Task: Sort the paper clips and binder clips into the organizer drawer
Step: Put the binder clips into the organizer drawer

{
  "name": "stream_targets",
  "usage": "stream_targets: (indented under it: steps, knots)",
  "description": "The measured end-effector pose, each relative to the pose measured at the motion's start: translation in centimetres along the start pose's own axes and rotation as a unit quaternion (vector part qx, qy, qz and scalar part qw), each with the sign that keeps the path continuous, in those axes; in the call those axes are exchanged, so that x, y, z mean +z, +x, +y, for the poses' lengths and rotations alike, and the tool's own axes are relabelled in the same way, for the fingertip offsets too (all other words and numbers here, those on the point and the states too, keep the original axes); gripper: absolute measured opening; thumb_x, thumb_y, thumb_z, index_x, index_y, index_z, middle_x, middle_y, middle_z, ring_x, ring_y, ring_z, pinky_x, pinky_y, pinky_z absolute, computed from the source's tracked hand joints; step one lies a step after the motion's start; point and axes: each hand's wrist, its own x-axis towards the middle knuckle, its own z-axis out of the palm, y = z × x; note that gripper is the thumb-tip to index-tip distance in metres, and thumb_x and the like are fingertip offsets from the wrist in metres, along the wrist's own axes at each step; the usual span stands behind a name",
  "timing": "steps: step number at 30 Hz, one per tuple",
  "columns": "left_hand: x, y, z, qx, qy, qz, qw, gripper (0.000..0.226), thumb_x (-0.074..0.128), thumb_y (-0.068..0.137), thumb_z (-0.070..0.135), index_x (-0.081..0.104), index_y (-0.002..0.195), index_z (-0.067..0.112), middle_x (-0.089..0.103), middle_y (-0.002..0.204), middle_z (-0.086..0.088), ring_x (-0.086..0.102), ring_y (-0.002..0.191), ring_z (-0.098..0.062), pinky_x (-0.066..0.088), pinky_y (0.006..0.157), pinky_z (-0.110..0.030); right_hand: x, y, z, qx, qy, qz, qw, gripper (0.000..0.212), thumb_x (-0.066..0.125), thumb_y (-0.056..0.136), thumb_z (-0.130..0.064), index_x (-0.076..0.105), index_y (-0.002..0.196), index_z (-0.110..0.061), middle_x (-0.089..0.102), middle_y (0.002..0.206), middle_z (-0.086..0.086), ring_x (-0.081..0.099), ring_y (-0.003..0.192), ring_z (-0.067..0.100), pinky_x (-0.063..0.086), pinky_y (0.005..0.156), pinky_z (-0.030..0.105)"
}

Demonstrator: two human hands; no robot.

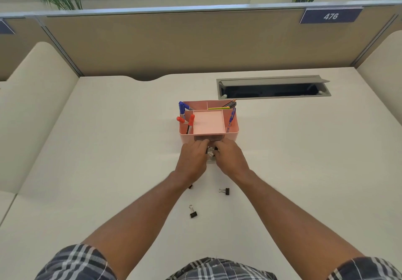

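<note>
Nearest the person, well short of the hands, one binder clip (193,212) lies on the desk (108,149); another clip (224,191) sits closer to the right wrist, and a third (190,186) peeks from under the left wrist. The left hand (192,160) and right hand (230,160) meet over the clear drawer (210,153), which holds clips; whether either pinches anything, I cannot tell. Just beyond stands the pink organizer (233,135) with markers (185,114).

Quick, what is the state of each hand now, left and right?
Left hand: fingers curled at the small clear drawer; a firm hold cannot be told.
Right hand: fingers curled over black binder clips in that drawer; cannot be told.
</note>
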Motion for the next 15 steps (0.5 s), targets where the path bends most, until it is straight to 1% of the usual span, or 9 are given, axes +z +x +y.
stream_targets:
  steps: [3, 6, 8, 10, 12, 14, 15]
  knots:
    - [0.3, -0.1, -0.3, 0.004, -0.013, 0.002, 1.0, 0.034, 0.071, 0.08, 0.005, 0.063, 0.112, 0.016, 0.071, 0.105, -0.003, 0.061, 0.09, -0.022, 0.05, 0.077, -0.031, 0.3, 0.2, 0.2, 0.008, -0.006, -0.01, 1.0, 0.022, 0.056, 0.087, -0.001, 0.071, 0.102, -0.009, 0.068, 0.106, 0.009, 0.061, 0.094, 0.026, 0.053, 0.076, 0.037]
    - [0.3, -0.3, -0.4, 0.014, -0.041, 0.014, 0.999, 0.032, 0.069, 0.084, 0.004, 0.063, 0.115, 0.012, 0.071, 0.109, -0.007, 0.064, 0.095, -0.023, 0.055, 0.085, -0.033, 0.4, -0.1, 0.3, 0.002, 0.001, 0.007, 1.0, 0.017, 0.057, 0.089, -0.003, 0.07, 0.099, -0.01, 0.069, 0.105, 0.008, 0.061, 0.093, 0.024, 0.05, 0.075, 0.03]
    - [0.1, -0.5, -0.5, 0.015, -0.062, 0.03, 0.998, 0.03, 0.068, 0.086, 0.004, 0.064, 0.116, 0.008, 0.071, 0.109, -0.009, 0.065, 0.096, -0.024, 0.055, 0.089, -0.035, 0.4, -0.6, 0.2, -0.006, 0.01, 0.017, 1.0, 0.017, 0.056, 0.092, -0.005, 0.07, 0.101, -0.012, 0.07, 0.105, 0.006, 0.061, 0.093, 0.022, 0.05, 0.076, 0.029]
    - [-0.1, -1.1, -0.5, 0.003, -0.064, 0.051, 0.997, 0.027, 0.065, 0.087, 0.004, 0.064, 0.114, 0.006, 0.07, 0.105, -0.011, 0.064, 0.095, -0.026, 0.055, 0.087, -0.036, 0.3, -1.4, 0.3, -0.001, 0.026, 0.027, 0.999, 0.018, 0.057, 0.092, -0.008, 0.07, 0.104, -0.013, 0.069, 0.104, 0.003, 0.061, 0.094, 0.019, 0.049, 0.078, 0.027]
    - [-0.1, -2.2, -0.8, -0.023, -0.054, 0.07, 0.996, 0.023, 0.061, 0.088, 0.003, 0.063, 0.11, 0.006, 0.068, 0.1, -0.011, 0.061, 0.091, -0.027, 0.053, 0.081, -0.038, 0.3, -2.3, 0.4, 0.016, 0.036, 0.03, 0.999, 0.016, 0.057, 0.092, -0.01, 0.069, 0.103, -0.013, 0.067, 0.102, 0.003, 0.06, 0.093, 0.02, 0.046, 0.077, 0.026]
    - [0.1, -3.7, -1.3, -0.063, -0.038, 0.072, 0.995, 0.02, 0.059, 0.087, 0.005, 0.063, 0.106, 0.008, 0.064, 0.099, -0.01, 0.057, 0.089, -0.028, 0.051, 0.078, -0.041, 0.4, -3.7, 0.9, 0.036, 0.032, 0.016, 0.999, 0.016, 0.056, 0.092, -0.015, 0.068, 0.104, -0.014, 0.065, 0.101, 0.003, 0.06, 0.094, 0.022, 0.046, 0.077, 0.029]
    - [0.3, -4.6, -1.5, -0.086, -0.03, 0.065, 0.994, 0.02, 0.061, 0.086, 0.007, 0.064, 0.106, 0.008, 0.062, 0.099, -0.01, 0.056, 0.089, -0.03, 0.05, 0.078, -0.042, 0.5, -4.4, 1.2, 0.05, 0.026, -0.003, 0.998, 0.019, 0.056, 0.093, -0.018, 0.067, 0.108, -0.015, 0.065, 0.104, 0.003, 0.06, 0.098, 0.023, 0.047, 0.081, 0.031]
